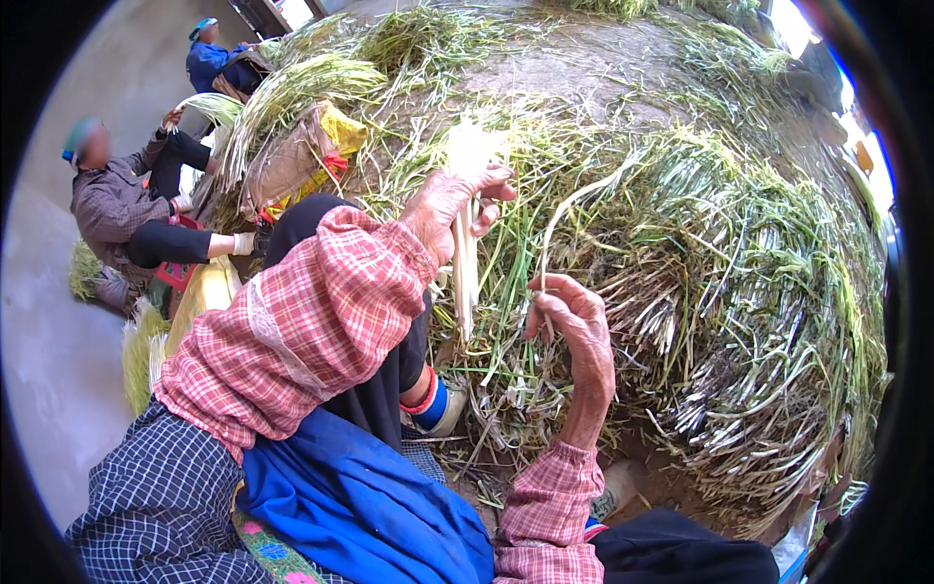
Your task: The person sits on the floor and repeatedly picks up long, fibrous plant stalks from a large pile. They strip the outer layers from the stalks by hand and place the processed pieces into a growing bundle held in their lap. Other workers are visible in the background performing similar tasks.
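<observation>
My left hand is closed around a small bundle of pale stalks, their white ends pointing down and their upper part washed out by glare. To its right, my right hand pinches one long pale stalk between thumb and fingers. That stalk bends up and to the right toward the leafy heap. Beneath both hands lies a loose litter of green and yellowish stalks and leaves. A large heap of stalks lies to the right, many of its root ends turned toward me.
At the left, a seated person holds stalks, and another person sits farther back. A brown and yellow sack lies beside a pile of stalks. My shoe rests at the litter's near edge. A grey wall bounds the left side.
</observation>
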Demonstrator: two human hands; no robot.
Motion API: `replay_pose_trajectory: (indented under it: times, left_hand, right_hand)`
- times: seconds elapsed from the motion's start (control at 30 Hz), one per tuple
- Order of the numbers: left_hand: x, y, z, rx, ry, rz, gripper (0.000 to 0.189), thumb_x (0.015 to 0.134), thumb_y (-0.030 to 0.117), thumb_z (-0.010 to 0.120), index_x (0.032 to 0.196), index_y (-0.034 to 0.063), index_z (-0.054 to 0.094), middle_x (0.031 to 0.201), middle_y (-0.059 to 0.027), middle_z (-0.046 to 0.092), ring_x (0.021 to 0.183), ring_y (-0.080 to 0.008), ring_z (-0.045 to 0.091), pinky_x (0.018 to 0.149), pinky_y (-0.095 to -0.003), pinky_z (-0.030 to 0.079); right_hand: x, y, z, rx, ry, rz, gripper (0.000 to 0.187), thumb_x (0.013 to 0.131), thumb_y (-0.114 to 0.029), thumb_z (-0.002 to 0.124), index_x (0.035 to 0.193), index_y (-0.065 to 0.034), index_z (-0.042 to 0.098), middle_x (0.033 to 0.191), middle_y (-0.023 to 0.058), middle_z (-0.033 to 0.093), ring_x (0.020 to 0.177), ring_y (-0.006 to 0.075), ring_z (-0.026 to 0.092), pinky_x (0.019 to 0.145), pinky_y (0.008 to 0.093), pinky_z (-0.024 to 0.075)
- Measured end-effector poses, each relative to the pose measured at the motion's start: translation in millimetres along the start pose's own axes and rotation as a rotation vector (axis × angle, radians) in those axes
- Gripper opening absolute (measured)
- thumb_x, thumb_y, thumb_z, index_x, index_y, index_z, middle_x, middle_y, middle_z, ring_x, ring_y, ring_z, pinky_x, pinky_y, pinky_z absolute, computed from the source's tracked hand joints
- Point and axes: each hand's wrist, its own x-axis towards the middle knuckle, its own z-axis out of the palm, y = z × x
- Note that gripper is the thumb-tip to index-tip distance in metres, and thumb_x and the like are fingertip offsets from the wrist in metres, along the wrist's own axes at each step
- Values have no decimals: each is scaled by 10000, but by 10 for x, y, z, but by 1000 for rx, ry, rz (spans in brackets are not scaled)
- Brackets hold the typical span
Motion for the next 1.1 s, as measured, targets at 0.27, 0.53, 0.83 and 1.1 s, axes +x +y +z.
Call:
replay_pose_trajectory:
  times: [0.27,0.53,0.83,1.1]
  left_hand:
    - [168,-308,122,40,-85,-60,261,832,177,632,1038,36,555,938,-142,661,515,-46,483,419,-147,373]
    - [107,-207,82,112,-165,8,244,814,139,649,996,12,550,807,-133,655,437,-20,419,364,-156,309]
    - [42,-141,160,135,-95,176,165,767,130,687,822,-8,615,595,-56,614,334,-38,391,298,-188,270]
    - [32,-134,55,81,-125,-25,132,778,90,678,876,52,596,666,-48,638,373,-18,400,325,-154,276]
  right_hand:
    - [-250,-351,-32,-72,-155,17,262,840,-159,610,1037,14,618,684,31,620,602,76,563,531,210,394]
    - [-151,-329,178,-111,-261,61,284,802,-147,595,1008,47,621,613,67,603,559,90,539,550,222,410]
    - [-39,-190,283,-47,-263,142,387,783,-200,645,1085,34,587,694,54,647,602,62,548,534,201,381]
    - [179,271,334,235,-107,1,559,869,-415,527,1217,21,501,1044,103,630,879,159,621,705,282,489]
